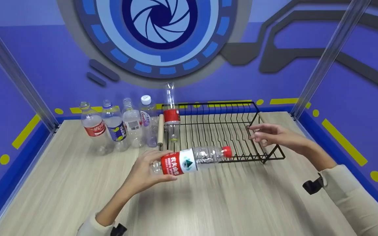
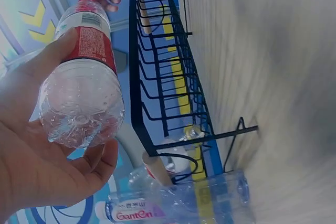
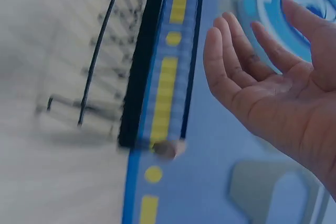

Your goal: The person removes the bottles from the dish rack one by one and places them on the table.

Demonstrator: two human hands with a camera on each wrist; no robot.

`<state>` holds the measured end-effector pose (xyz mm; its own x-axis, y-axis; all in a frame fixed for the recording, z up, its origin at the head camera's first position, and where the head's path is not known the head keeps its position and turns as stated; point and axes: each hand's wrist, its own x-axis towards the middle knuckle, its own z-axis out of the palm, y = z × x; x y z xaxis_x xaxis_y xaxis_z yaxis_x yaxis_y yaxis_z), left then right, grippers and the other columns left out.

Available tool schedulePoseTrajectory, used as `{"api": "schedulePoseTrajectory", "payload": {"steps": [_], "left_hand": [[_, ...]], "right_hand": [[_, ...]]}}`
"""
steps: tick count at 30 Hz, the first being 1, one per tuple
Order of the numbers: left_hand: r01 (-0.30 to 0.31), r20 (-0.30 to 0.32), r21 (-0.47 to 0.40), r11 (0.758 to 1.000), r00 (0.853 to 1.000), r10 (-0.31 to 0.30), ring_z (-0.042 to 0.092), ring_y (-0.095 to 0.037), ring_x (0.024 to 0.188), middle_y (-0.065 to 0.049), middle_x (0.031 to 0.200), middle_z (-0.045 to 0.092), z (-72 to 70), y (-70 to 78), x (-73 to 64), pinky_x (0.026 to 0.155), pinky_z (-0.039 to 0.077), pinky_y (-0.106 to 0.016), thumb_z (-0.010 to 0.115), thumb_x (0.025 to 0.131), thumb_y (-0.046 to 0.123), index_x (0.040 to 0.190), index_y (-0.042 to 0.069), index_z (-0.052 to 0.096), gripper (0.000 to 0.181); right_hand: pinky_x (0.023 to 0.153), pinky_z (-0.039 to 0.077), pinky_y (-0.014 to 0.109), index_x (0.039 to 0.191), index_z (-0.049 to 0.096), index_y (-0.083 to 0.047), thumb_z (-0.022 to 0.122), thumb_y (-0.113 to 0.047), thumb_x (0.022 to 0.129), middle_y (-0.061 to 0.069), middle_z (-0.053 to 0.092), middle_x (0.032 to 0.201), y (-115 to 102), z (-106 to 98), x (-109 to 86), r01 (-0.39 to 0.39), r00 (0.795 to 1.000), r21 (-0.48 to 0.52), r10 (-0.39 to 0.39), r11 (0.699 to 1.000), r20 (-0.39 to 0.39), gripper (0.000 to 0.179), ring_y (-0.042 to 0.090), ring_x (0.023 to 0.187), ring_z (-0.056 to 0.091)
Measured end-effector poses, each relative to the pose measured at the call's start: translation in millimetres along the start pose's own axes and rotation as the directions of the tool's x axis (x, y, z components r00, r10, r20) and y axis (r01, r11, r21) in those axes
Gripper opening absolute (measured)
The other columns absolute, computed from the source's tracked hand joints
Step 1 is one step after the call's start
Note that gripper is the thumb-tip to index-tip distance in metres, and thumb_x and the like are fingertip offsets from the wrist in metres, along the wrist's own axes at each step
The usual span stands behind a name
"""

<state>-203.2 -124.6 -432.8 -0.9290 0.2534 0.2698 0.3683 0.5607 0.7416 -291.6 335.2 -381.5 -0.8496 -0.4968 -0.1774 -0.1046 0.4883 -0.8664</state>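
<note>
In the head view my left hand (image 1: 148,168) grips a clear plastic bottle (image 1: 208,154) with a red and white label and a red cap. The bottle lies nearly level, its cap pointing right, in front of a black wire dish rack (image 1: 221,131). Thumb and fingers wrap its base end, as the left wrist view also shows. My right hand (image 1: 274,135) hovers over the rack's right end, fingers loosely bent and holding nothing. Another bottle with a red label (image 1: 171,115) stands in the rack's left end, without a cap.
Left of the rack several clear bottles stand in a row: a red-labelled one (image 1: 95,129), a blue-labelled one (image 1: 116,131), one with a white label (image 1: 132,125) and a white-capped one (image 1: 149,121). Behind them rises a blue-purple wall (image 1: 208,85). The wooden tabletop (image 1: 189,203) lies beneath.
</note>
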Motion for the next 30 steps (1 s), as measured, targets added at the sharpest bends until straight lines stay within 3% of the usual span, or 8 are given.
{"api": "schedulePoseTrajectory", "payload": {"steps": [4, 8, 11, 18, 26, 30], "left_hand": [[0.054, -0.011, -0.074, 0.996, 0.998, -0.055, 0.059, -0.028, 0.120, -0.007, 0.135, 0.067, -3.5, -9.0, -4.8, 0.091, 0.055, -0.044, 0.096, 0.067, 0.033, 0.132, 0.021, 0.068, 0.072], [0.116, -0.017, -0.179, 0.977, 0.993, -0.121, 0.061, -0.027, 0.118, -0.009, 0.137, 0.065, -9.9, -15.2, -8.3, 0.089, 0.057, -0.039, 0.095, 0.070, 0.025, 0.135, 0.018, 0.066, 0.072], [0.156, -0.026, -0.241, 0.958, 0.986, -0.167, 0.060, -0.026, 0.117, -0.008, 0.136, 0.065, -15.4, -18.0, -9.7, 0.087, 0.056, -0.035, 0.093, 0.073, 0.021, 0.137, 0.018, 0.064, 0.070], [0.222, -0.057, -0.320, 0.921, 0.966, -0.253, 0.058, -0.026, 0.121, -0.009, 0.135, 0.064, -25.6, -24.6, -14.2, 0.090, 0.051, -0.034, 0.088, 0.081, 0.018, 0.141, 0.016, 0.059, 0.067], [0.275, -0.075, -0.436, 0.857, 0.938, -0.339, 0.051, -0.027, 0.132, -0.011, 0.141, 0.058, -31.8, -38.3, -18.4, 0.106, 0.045, -0.045, 0.084, 0.084, 0.013, 0.143, 0.012, 0.051, 0.068], [0.253, -0.117, -0.457, 0.852, 0.933, -0.340, 0.046, -0.031, 0.139, -0.014, 0.144, 0.052, -30.6, -40.1, -20.0, 0.115, 0.039, -0.057, 0.083, 0.085, 0.013, 0.144, 0.009, 0.045, 0.070]], "right_hand": [[0.091, 0.057, 0.030, 0.155, 0.039, -0.005, 0.055, -0.030, 0.107, 0.012, 0.063, 0.133, 21, -13, -3.4, -0.018, 1.000, 0.016, 0.019, 1.000, -0.019, 0.057, 0.018, 0.116, 0.064], [0.090, 0.058, 0.032, 0.154, 0.037, -0.001, 0.055, -0.028, 0.107, 0.001, 0.066, 0.126, 35, -20, -6.6, -0.028, 0.999, 0.031, 0.029, 0.999, -0.043, 0.058, 0.012, 0.111, 0.066], [0.088, 0.058, 0.032, 0.153, 0.038, 0.000, 0.056, -0.027, 0.107, -0.005, 0.066, 0.121, 40, -24, -8.0, -0.034, 0.996, 0.025, 0.036, 0.999, -0.078, 0.057, 0.012, 0.106, 0.066], [0.082, 0.055, 0.027, 0.150, 0.044, -0.003, 0.058, -0.031, 0.105, -0.006, 0.064, 0.102, 45, -30, -6.2, -0.066, 0.986, 0.013, 0.067, 0.998, -0.154, 0.055, 0.008, 0.093, 0.063], [0.079, 0.056, 0.023, 0.150, 0.044, -0.001, 0.060, -0.030, 0.105, -0.008, 0.069, 0.101, 56, -32, -7.4, -0.052, 0.975, 0.028, 0.057, 0.998, -0.215, 0.056, 0.008, 0.089, 0.066], [0.074, 0.055, 0.023, 0.147, 0.048, -0.001, 0.060, -0.031, 0.104, -0.001, 0.067, 0.104, 66, -33, -8.5, -0.047, 0.964, -0.001, 0.045, 0.999, -0.263, 0.054, 0.009, 0.085, 0.062]]}}
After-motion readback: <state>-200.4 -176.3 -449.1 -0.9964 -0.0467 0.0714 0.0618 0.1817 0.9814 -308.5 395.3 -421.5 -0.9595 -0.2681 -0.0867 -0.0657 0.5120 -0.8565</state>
